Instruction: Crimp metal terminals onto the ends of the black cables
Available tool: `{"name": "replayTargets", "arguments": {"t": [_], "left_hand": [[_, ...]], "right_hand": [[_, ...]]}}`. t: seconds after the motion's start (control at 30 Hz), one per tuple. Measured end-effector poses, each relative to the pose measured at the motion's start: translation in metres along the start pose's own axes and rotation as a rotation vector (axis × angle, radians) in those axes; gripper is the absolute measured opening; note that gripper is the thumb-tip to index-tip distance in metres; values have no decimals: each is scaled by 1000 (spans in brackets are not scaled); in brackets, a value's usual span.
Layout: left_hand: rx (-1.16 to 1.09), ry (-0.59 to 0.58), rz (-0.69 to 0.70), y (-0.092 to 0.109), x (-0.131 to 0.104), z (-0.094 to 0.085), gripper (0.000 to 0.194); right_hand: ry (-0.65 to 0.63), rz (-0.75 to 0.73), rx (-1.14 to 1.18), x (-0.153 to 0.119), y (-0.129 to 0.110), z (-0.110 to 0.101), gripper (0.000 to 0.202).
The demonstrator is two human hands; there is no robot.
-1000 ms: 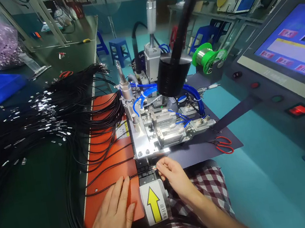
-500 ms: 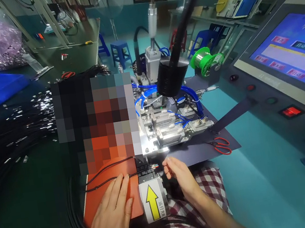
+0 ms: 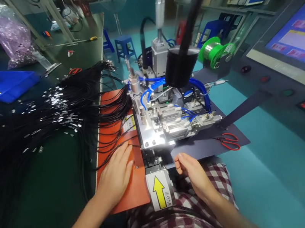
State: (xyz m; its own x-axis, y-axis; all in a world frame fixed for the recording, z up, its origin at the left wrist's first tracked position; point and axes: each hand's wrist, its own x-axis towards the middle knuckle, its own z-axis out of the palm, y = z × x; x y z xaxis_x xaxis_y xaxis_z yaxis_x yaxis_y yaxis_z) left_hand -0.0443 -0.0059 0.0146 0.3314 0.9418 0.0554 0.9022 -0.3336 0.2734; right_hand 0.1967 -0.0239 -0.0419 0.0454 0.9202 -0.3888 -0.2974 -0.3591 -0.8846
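My left hand lies flat and open on the orange plate, its fingertips at the thin black cables that run toward the machine. Any cable under the palm is hidden. To the right of the feed track, my right hand hangs with curled fingers, and nothing shows in them. Just ahead of both hands stands the machine, with metal cylinders and blue air tubes. A yellow arrow label marks the track's near end.
Red-handled scissors lie on the grey base plate at right. A green wire spool and a control panel stand beyond. A large bundle of black cables spreads over the left table, near a blue tray.
My left hand has slid forward along the orange plate. The cable with coloured wire ends no longer shows at the track's near part. My right hand stays curled; the view has shifted.
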Motion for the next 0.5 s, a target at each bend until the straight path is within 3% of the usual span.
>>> {"name": "replayTargets", "arguments": {"t": [0.07, 0.17, 0.27, 0.33, 0.43, 0.5], "left_hand": [[-162, -120, 54, 0, -1, -25, 34], [-226, -504, 235, 6, -29, -55, 33], [-73, -416, 261, 7, -62, -59, 26], [-37, -396, 260, 4, -71, -54, 25], [-134, -360, 213, -2, -62, -55, 29], [-271, -228, 102, -6, -50, -62, 26]], "right_hand": [[1, 4, -12, -3, -3, -3, 30], [8, 38, -36, -8, -9, -7, 30], [11, 52, -45, -11, -14, -9, 31], [5, 48, -49, -11, -15, -8, 31], [-7, 33, -59, -10, -17, -6, 31], [-4, 11, -71, -11, -18, -5, 30]]}}
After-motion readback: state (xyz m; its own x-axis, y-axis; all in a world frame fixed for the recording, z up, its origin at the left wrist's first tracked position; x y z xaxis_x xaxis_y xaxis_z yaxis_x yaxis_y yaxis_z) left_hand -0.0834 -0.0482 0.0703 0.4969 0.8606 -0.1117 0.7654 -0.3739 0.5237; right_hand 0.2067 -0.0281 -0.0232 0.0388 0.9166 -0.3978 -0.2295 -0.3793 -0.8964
